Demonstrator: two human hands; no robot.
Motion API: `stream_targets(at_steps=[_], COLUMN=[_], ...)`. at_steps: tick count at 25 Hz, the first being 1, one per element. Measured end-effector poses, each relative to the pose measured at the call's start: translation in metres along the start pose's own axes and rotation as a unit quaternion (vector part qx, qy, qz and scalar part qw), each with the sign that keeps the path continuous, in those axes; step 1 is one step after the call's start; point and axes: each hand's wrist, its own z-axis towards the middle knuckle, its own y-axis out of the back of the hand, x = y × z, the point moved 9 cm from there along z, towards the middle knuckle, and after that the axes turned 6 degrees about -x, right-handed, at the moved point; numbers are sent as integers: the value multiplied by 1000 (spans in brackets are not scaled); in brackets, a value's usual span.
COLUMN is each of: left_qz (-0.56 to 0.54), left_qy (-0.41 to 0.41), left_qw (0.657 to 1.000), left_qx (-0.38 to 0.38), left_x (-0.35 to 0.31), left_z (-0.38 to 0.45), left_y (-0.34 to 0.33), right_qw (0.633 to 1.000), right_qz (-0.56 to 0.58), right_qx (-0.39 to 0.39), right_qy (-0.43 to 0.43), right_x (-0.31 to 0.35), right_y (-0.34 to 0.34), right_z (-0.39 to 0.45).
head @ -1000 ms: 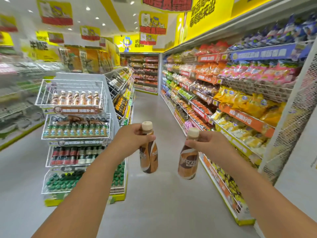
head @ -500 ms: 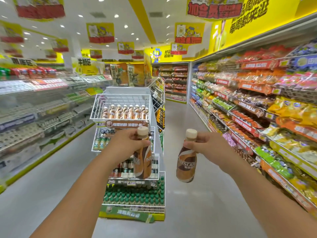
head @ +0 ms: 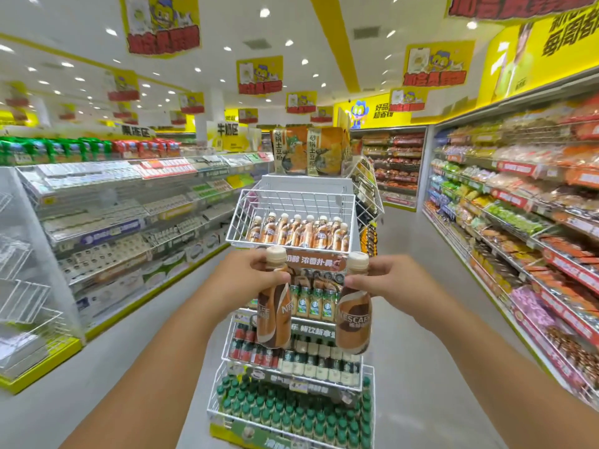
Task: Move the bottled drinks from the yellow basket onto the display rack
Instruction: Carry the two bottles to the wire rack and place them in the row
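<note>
My left hand (head: 251,280) grips a brown Nescafe coffee bottle (head: 274,314) just under its cream cap. My right hand (head: 393,283) grips a second Nescafe bottle (head: 353,319) the same way. Both bottles hang upright, side by side, in front of the white wire display rack (head: 293,197) straight ahead. The rack's top basket holds a row of the same coffee bottles (head: 298,233) along its front. The yellow basket is out of view.
Lower rack tiers hold green-label bottles (head: 312,304), dark cans (head: 259,351) and green-capped bottles (head: 285,413). Long shelves of goods (head: 123,222) line the left aisle and snack shelves (head: 518,228) the right. Grey floor (head: 418,367) runs on both sides of the rack.
The view has swung so the rack, earlier to the left, now stands centred and closer. Both hands still carry their bottles, now held nearer together in front of the rack.
</note>
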Motion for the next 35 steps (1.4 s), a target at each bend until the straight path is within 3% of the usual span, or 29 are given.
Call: stream_targets(at_steps=[14, 25, 30, 35], left_qz=[32, 22, 33, 21], left_qy=[36, -7, -12, 4], left_qw=[998, 1000, 997, 998], left_qx=[-47, 19, 66, 64], left_x=[81, 184, 206, 233], left_z=[260, 513, 581, 626], left_y=[40, 93, 90, 76], right_qw=[997, 1000, 999, 998], right_qz=[-11, -10, -3, 3], right_qx=[58, 4, -19, -20], right_qy=[39, -29, -45, -59], right_x=[-15, -41, -42, -48], right_y=[-93, -216, -242, -252], right_z=[271, 460, 508, 546])
